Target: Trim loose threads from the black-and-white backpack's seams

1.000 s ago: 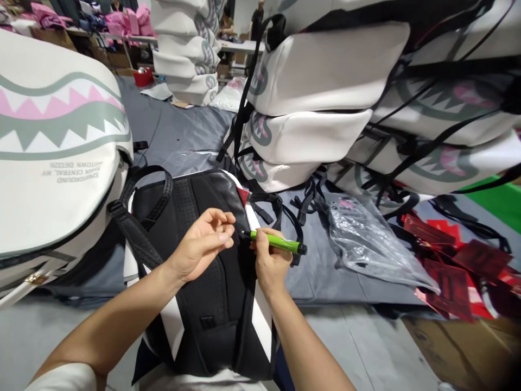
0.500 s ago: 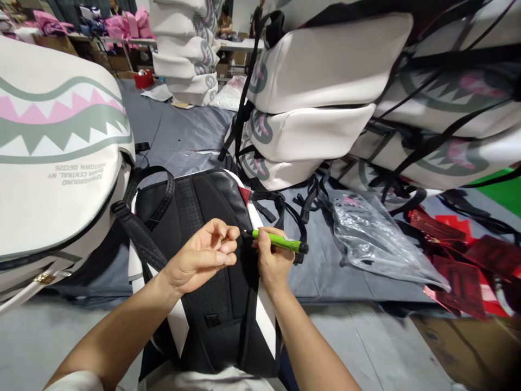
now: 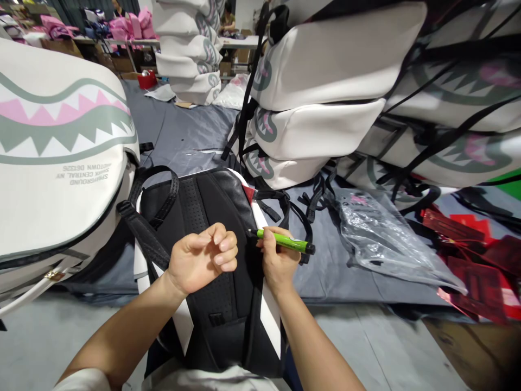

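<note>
A backpack (image 3: 220, 195) lies back side up in front of me, its black padded panel edged in white, with a red corner patch. My right hand (image 3: 280, 263) grips a green marker (image 3: 285, 240) over the panel's right side; the marker's dark tip points left and its black end points right. Left of it, my left hand (image 3: 203, 258) hovers above the panel, palm turned up and fingers curled in, with nothing visible in it. A black shoulder strap (image 3: 144, 233) runs along the backpack's left edge.
A white backpack with a shark-mouth print (image 3: 61, 130) stands at the left. Stacked white backpacks (image 3: 317, 127) rise behind and to the right. A clear plastic bag (image 3: 391, 239) and red tags (image 3: 476, 271) lie on the grey-covered table (image 3: 179, 127). Farther back is a red tape dispenser (image 3: 147, 80).
My left fingers have curled in more and the palm has turned upward. The marker is still in my right hand. The whole view has shifted slightly, with things appearing farther right.
</note>
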The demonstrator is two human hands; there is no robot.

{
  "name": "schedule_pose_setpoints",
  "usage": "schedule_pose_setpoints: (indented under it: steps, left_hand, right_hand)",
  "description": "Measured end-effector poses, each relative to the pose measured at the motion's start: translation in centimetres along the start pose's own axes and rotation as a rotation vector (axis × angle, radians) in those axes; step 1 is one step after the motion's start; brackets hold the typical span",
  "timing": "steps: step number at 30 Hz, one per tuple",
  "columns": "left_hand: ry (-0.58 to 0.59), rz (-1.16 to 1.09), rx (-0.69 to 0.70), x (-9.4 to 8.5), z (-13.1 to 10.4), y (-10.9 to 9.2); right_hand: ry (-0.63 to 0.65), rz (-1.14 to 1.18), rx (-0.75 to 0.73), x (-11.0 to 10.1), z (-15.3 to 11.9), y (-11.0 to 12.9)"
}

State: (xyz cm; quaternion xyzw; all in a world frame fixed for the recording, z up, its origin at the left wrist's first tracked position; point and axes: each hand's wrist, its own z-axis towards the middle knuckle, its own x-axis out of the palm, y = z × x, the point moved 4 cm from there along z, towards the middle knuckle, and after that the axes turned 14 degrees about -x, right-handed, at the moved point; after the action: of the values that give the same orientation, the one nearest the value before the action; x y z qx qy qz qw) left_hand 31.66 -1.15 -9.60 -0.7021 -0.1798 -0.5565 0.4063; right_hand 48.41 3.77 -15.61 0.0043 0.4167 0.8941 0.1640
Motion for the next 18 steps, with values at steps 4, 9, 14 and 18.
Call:
schedule_pose_setpoints:
  steps: [4, 9, 14, 18]
  left_hand:
    - [0.000, -0.019, 0.002, -0.11, 0.09, 0.14]
    - [-0.019, -0.031, 0.020, -0.37, 0.25, 0.33]
    - [-0.016, -0.040, 0.011, -0.45, 0.34, 0.59]
    - [-0.028, -0.031, -0.001, -0.50, 0.39, 0.68]
  right_hand:
    - [0.006, -0.015, 0.000, -0.04, -0.12, -0.17]
    - [0.005, -0.022, 0.003, -0.05, -0.06, -0.18]
    - [0.008, -0.023, -0.008, 0.01, 0.15, 0.24]
    - [0.006, -0.040, -0.019, 0.03, 0.21, 0.43]
